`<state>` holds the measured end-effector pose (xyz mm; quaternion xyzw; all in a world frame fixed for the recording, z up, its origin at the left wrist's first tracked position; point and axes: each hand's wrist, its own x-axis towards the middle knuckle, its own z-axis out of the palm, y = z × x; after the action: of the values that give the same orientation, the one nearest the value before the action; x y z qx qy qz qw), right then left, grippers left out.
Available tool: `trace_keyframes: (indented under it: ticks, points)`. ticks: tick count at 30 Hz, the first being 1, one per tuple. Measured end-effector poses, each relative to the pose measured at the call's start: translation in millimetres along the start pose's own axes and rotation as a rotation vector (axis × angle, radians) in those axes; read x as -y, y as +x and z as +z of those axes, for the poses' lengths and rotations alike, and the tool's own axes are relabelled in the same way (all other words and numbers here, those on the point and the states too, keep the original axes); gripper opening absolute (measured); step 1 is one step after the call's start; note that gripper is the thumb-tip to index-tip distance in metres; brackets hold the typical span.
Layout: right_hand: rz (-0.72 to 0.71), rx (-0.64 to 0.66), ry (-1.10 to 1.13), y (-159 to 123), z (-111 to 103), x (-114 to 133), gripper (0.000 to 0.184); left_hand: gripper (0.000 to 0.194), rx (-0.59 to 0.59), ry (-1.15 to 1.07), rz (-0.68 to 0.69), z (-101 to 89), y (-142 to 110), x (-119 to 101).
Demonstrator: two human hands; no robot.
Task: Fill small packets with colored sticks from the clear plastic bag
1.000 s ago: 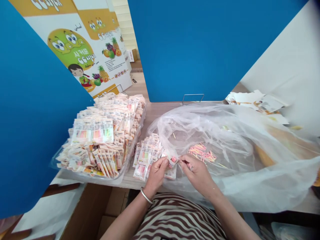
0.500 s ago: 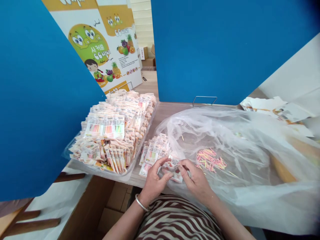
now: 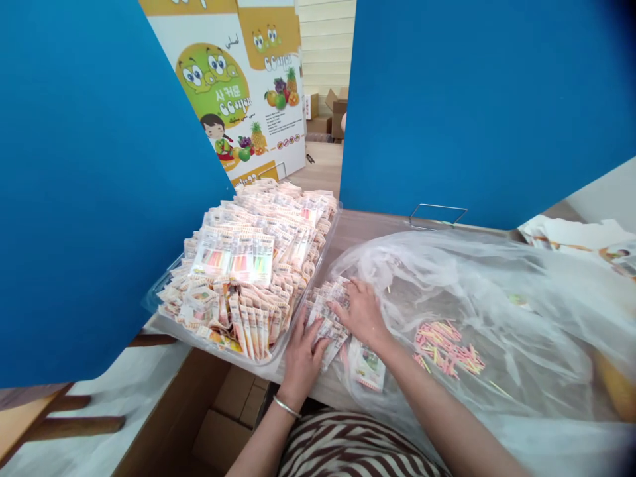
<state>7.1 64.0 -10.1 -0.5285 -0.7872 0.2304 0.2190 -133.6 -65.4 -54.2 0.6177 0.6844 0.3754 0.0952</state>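
Packets half under the hands, their print too small to read

The left hand [image 3: 303, 361] and right hand [image 3: 362, 311] cover much of the stack of packets [image 3: 325, 315]. Through the clear plastic bag [image 3: 497, 318], the small pink and yellow sticks [image 3: 447, 348] look hazy. An orange shape [image 3: 613, 387] and loose papers [image 3: 571, 235] run off the right edge; the striped shirt [image 3: 358, 450] runs off the bottom.

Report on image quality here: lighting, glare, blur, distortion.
Head view: even, bright daylight, no hard shadows. Head view: glare on the clear plastic sheeting. Head view: left hand and right hand look sharp. Head view: wide-angle distortion splays the blue panel; top-right corner blurs dark.
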Motion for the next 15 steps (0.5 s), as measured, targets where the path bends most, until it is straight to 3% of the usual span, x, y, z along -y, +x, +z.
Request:
trace_keyframes:
  ticks: [3,6,11,15]
  points:
    - [0.055,-0.005,-0.036,8.6,19.1,-0.6,0.052,0.064,0.058,-0.013,-0.093,4.0,4.5,2.0]
    - [0.013,0.014,-0.015,4.8,26.8,-1.0,0.041,0.091,0.081,-0.058,-0.154,7.1,6.6,3.6]
    - [-0.144,0.067,0.110,-9.3,17.1,5.2,0.027,0.101,0.113,-0.165,-0.140,8.0,7.4,7.9]
    - [-0.296,0.118,0.340,-19.3,6.9,13.4,0.016,0.110,0.145,-0.260,-0.143,0.5,5.1,7.5]
